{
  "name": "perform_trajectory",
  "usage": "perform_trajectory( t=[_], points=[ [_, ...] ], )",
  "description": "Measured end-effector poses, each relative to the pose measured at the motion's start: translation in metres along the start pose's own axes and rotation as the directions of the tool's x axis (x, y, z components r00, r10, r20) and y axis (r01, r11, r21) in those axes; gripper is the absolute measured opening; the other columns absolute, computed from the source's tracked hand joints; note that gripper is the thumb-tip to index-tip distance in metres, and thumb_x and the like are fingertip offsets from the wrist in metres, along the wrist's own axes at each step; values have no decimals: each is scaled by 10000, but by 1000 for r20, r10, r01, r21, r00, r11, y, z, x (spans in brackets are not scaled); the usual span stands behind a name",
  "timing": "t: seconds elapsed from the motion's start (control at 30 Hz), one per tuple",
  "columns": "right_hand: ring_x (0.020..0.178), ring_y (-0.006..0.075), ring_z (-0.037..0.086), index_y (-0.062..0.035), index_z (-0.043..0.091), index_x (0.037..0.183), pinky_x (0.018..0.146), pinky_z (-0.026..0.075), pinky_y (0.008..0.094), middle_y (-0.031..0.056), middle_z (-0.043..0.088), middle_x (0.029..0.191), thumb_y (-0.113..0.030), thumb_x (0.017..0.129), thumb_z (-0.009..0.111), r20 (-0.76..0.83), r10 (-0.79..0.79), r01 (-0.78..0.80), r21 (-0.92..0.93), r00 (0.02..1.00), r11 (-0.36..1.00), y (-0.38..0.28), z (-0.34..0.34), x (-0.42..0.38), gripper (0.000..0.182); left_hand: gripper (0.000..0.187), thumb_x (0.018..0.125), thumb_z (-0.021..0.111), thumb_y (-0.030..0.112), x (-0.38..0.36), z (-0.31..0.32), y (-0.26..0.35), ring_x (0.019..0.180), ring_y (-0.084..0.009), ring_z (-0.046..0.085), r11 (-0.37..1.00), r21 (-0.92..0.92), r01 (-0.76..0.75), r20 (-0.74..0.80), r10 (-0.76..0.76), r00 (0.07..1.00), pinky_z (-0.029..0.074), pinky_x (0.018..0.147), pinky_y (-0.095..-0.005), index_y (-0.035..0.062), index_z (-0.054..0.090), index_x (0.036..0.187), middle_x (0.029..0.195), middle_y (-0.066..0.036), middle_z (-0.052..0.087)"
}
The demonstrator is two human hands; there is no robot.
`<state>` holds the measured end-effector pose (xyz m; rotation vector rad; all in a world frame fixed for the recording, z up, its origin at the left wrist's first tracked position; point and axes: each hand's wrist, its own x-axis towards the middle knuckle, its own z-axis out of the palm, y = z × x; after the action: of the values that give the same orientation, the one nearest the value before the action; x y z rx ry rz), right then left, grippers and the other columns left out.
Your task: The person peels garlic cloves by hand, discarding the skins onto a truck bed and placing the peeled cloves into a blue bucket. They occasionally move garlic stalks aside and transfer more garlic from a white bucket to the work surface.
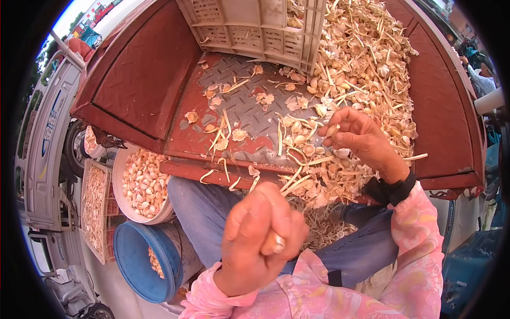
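Note:
My left hand (pixel 260 234) is raised over my lap, its fingers curled around a garlic clove (pixel 275 244) whose pale end shows beneath the thumb. Above the pile's near edge, my right hand (pixel 358 135) pinches another garlic clove (pixel 332 131) between thumb and fingertips. A heap of garlic cloves, papery skins and dry stems (pixel 366 69) spreads over the right side of the red metal truck bed (pixel 204 151) and down to its front lip. Loose skin scraps and thin stems lie on the bed's patterned floor.
A pale plastic crate (pixel 239 32) stands at the back of the bed. To my left are a white bucket of cloves (pixel 143 183), a blue bucket (pixel 127 255) with some cloves inside, and a crate (pixel 95 202) of garlic pieces. A grey vehicle (pixel 50 122) is beyond.

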<state>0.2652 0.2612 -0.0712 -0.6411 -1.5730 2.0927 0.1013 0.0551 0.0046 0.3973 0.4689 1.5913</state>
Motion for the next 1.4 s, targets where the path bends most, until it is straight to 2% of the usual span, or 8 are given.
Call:
perform_trajectory(
  t=[0.17, 0.27, 0.37, 0.57, 0.8, 1.0, 1.2, 1.4],
  points=[
    [917, 161, 620, -60, 502, 1046, 771, 495, 268, 115, 626, 1049, -50, 870, 579, 6, 20, -20, 15, 1000, 1000, -7, 1, -4, 192, 331, 987, 398, 344, -17, -129, 92, 438, -43, 250, 790, 484, -377, -470, 598, 649, 211, 386, -192, 84, 480, 797, 549, 27, 344],
    [906, 153, 618, -58, 503, 1042, 752, 497, 260, 92, 628, 1009, -69, 878, 564, -23, 18, -17, 20, 1000, 1000, -8, 5, -3, 176, 322, 954, 480, 308, -54, -221, 149, 604, -60, 480, 414, 903, 119, -429, 848, 312, 373, 521, -182, -2, 566, 958, 733, -44, 548],
    [848, 133, 611, -55, 517, 1024, 694, 495, 251, 64, 627, 969, -103, 887, 552, -117, 44, -55, -95, 992, 994, -9, 9, 2, 150, 351, 927, 522, 265, -55, -245, 158, 840, -141, 579, -183, 856, 483, -11, 928, 372, 460, 730, -250, -47, 575, 1077, 946, -112, 614],
    [677, 235, 596, -12, 589, 945, 604, 458, 348, 117, 619, 772, -137, 843, 573, -68, -100, -1, -829, 993, 560, 4, 25, 17, 161, 194, 840, 574, 22, 54, -91, 32, 812, -237, 615, -166, 976, -139, 197, 414, 889, 475, 723, -291, -2, 609, 1029, 899, -133, 622],
    [721, 360, 589, -9, 586, 900, 646, 453, 425, 181, 590, 744, -113, 803, 567, -31, -218, 67, -901, 976, 429, 9, 15, 5, 144, 181, 757, 637, 95, 129, -88, -47, 861, -329, 574, -532, 825, -190, 253, 48, 966, 454, 732, -439, 39, 611, 927, 880, -142, 584],
    [753, 350, 579, -14, 580, 887, 666, 451, 418, 178, 574, 759, -86, 815, 544, 15, -356, 158, -913, 934, 377, 12, 8, 5, 108, 209, 789, 640, 122, 114, -91, -30, 806, -280, 609, -422, 893, -154, 250, 181, 951, 470, 708, -376, 32, 610, 975, 809, -124, 608],
    [771, 365, 581, -21, 577, 910, 670, 458, 428, 175, 561, 847, -10, 790, 538, 86, -384, 220, -921, 919, 321, 15, 11, 10, 127, 261, 858, 626, 141, 65, -61, -5, 798, -126, 611, 729, 679, 83, -72, -46, 996, 519, 652, -242, -33, 596, 1050, 867, -71, 605],
    [770, 365, 593, -30, 552, 956, 659, 474, 420, 169, 549, 882, 53, 730, 519, 247, -294, 278, -958, 923, 66, 9, 20, 46, 243, 152, 874, 557, 33, 10, 8, -10, 773, -264, 549, 960, 148, -238, 790, 30, 613, 448, 648, -295, -56, 553, 999, 902, -153, 554]
  ],
)
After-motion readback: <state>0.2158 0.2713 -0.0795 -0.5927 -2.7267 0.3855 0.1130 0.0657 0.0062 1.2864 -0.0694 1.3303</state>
